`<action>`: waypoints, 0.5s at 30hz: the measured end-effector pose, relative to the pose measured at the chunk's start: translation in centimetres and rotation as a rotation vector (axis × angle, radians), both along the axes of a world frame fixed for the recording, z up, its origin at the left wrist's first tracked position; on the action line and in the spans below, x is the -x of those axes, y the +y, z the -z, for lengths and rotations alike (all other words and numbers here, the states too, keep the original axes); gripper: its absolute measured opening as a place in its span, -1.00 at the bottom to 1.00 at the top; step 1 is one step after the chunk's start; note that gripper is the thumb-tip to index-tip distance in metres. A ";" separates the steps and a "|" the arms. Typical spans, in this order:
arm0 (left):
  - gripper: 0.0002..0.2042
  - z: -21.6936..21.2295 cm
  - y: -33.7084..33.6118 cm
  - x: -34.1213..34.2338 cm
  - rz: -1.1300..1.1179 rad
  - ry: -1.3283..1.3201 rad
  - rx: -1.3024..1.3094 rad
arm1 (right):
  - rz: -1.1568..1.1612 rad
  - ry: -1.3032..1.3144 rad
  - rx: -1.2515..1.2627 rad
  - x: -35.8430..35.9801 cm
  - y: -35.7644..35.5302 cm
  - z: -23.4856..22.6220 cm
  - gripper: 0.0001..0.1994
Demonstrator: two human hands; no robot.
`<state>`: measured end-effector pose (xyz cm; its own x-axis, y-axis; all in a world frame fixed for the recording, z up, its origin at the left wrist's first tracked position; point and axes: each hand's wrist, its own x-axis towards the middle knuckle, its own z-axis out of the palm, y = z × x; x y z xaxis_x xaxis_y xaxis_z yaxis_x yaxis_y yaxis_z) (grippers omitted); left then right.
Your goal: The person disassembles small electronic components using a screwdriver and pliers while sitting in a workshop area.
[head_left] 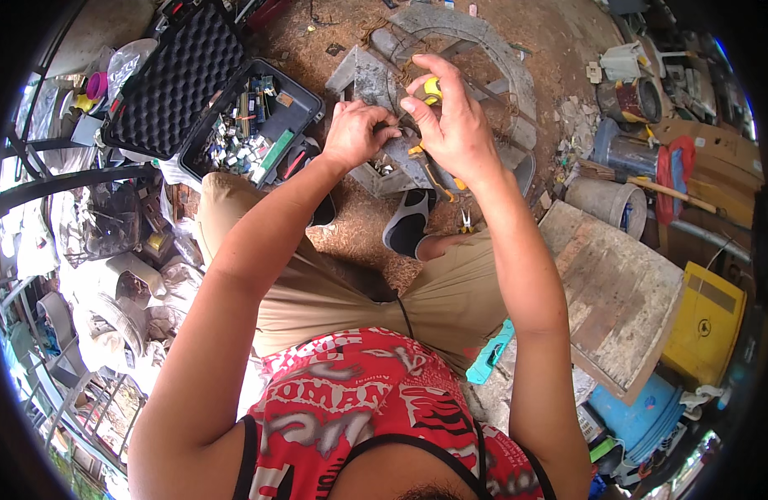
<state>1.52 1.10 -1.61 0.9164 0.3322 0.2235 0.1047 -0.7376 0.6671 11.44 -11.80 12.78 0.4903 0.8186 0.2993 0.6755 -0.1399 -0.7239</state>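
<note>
My right hand (pixel 455 125) grips the yellow-and-black handle of what looks like a screwdriver (pixel 434 88), its shaft end hidden near my fingers. Close by on the left, my left hand (pixel 361 133) is closed, its thumb and fingers drawn together over a small work spot; I cannot make out what they pinch. Both hands are above a grey block-like piece (pixel 372 77) standing at a round metal frame (pixel 517 92) with spokes. Just below my right hand lies a tool with a yellow-and-black handle (pixel 432 173).
At the left, an open black case (pixel 296 98) with a foam-lined lid (pixel 180 75) holds circuit boards and small pale parts. Pliers (pixel 466 222) lie by my foot. A worn wooden board (pixel 613 292), a yellow container (pixel 705 321), a blue bucket (pixel 642 412) and a grey bucket (pixel 605 200) stand right.
</note>
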 end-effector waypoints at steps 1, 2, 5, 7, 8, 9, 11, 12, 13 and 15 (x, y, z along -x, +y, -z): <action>-0.76 -0.1 0.0 0.0 0.002 -0.008 -0.009 | -0.011 -0.014 -0.007 -0.1 0.0 0.0 -0.51; -0.76 -0.3 0.0 0.0 0.005 -0.016 -0.017 | -0.022 -0.028 -0.014 -0.2 0.0 0.0 -0.51; -0.78 -0.4 0.1 0.0 0.009 -0.020 -0.013 | -0.051 -0.115 0.017 -0.4 -0.2 0.0 -0.50; -0.79 -0.3 0.1 0.0 0.004 -0.030 -0.003 | -0.046 -0.061 0.026 -0.5 -0.2 -0.1 -0.49; -0.79 -0.1 0.1 0.0 0.000 -0.043 0.001 | -0.043 -0.034 0.030 -0.5 -0.2 -0.2 -0.49; -0.79 0.1 0.0 -0.1 -0.003 -0.056 0.005 | -0.032 -0.023 0.037 -0.5 -0.1 -0.3 -0.49; -0.78 0.3 -0.1 0.0 -0.010 -0.083 0.038 | -0.011 -0.001 0.050 -0.4 0.1 -0.6 -0.48; -0.78 0.3 0.0 0.1 -0.015 -0.096 0.053 | -0.019 -0.017 0.038 -0.5 0.2 -0.5 -0.48; -0.77 0.4 0.1 0.1 -0.010 -0.104 0.055 | -0.026 -0.034 0.026 -0.6 0.2 -0.4 -0.49; -0.77 0.3 0.2 0.1 0.002 -0.120 0.062 | -0.024 -0.032 0.037 -0.6 0.3 -0.4 -0.49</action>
<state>1.39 1.30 -1.94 0.8849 0.3469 0.3108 0.0196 -0.6944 0.7193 12.02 -11.48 13.22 0.4610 0.8406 0.2843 0.7019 -0.1494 -0.6964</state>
